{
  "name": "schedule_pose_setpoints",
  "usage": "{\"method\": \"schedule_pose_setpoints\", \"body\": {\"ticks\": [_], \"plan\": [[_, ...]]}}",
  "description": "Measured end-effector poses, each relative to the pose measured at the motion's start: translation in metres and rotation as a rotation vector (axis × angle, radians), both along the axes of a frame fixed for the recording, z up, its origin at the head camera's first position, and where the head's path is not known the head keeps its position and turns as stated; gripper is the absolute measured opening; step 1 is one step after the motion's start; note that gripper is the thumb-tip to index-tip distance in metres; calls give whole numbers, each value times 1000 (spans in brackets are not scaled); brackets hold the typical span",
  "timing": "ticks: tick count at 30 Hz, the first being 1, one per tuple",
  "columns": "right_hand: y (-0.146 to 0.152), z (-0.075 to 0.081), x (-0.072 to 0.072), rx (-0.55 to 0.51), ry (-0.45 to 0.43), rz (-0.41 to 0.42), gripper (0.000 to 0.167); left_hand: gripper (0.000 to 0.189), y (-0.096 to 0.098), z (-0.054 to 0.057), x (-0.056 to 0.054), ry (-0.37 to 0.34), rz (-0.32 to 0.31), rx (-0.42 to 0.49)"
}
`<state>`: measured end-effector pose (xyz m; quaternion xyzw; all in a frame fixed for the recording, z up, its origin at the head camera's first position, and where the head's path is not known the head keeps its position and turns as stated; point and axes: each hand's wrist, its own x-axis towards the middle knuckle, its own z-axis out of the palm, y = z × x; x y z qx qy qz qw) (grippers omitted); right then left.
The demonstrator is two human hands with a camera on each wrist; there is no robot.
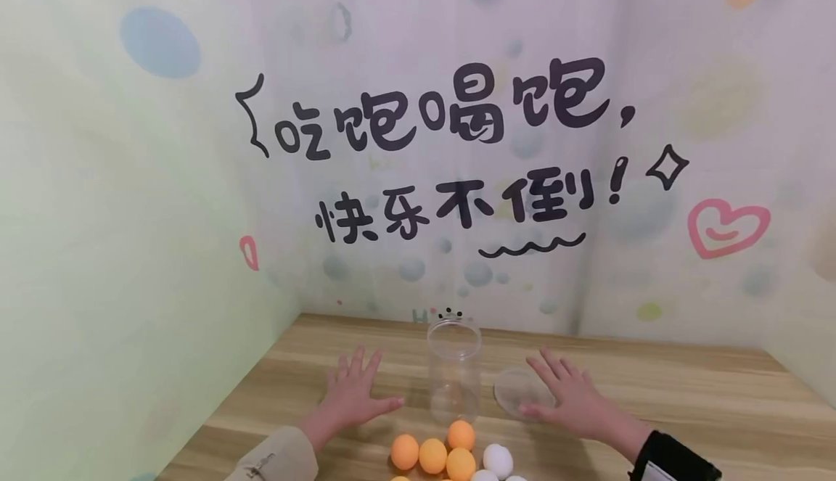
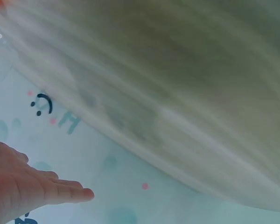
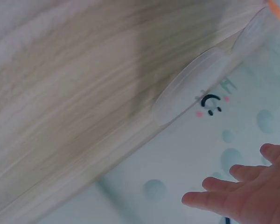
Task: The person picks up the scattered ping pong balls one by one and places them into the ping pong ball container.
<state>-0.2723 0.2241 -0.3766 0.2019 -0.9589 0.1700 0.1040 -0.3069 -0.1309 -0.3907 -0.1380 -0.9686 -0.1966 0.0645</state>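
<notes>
A clear plastic jar [image 1: 455, 376] stands upright and uncapped on the wooden table. To its left, my left hand [image 1: 353, 394] hovers palm down with fingers spread, holding nothing. On the other side my right hand [image 1: 575, 401] is spread the same way, overlapping the edge of a clear round lid [image 1: 516, 392] in the head view. Orange balls [image 1: 433, 455] and white balls [image 1: 498, 461] lie in a cluster in front of the jar. Straight fingers [image 2: 60, 191] show in the left wrist view, and the lid [image 3: 191, 84] appears beyond the fingers [image 3: 210, 200] in the right wrist view.
The wood-grain table [image 1: 686, 387] runs back to a printed cloth backdrop [image 1: 418, 46] with black lettering. A pale side cloth [image 1: 130, 263] borders the table on the left. Several balls are cut off by the bottom frame edge.
</notes>
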Motion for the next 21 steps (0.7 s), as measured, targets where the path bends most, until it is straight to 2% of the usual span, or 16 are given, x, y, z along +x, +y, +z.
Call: {"method": "schedule_pose_setpoints", "body": {"ticks": [3,5,9,12,14,17,19,21], "plan": [[-7,2,11,-19,0,39,78,97,5,8,1,9,-10,26],[-12,4,20,-36,-30,54,76,98,9,14,0,21,-27,55],[-20,8,37,-35,-114,128,65,98,20,27,-2,58,-105,135],[-23,6,45,-20,-120,265,49,97,32,36,-3,63,-166,192],[-25,4,49,-34,-163,337,40,97,40,40,-3,60,-195,234],[-29,-6,53,-48,-61,478,29,96,50,43,-3,55,-215,295],[-33,-13,55,-55,15,527,21,95,55,43,-3,47,-216,338],[-36,-21,57,-50,149,565,13,94,58,43,-2,37,-213,375]]}}
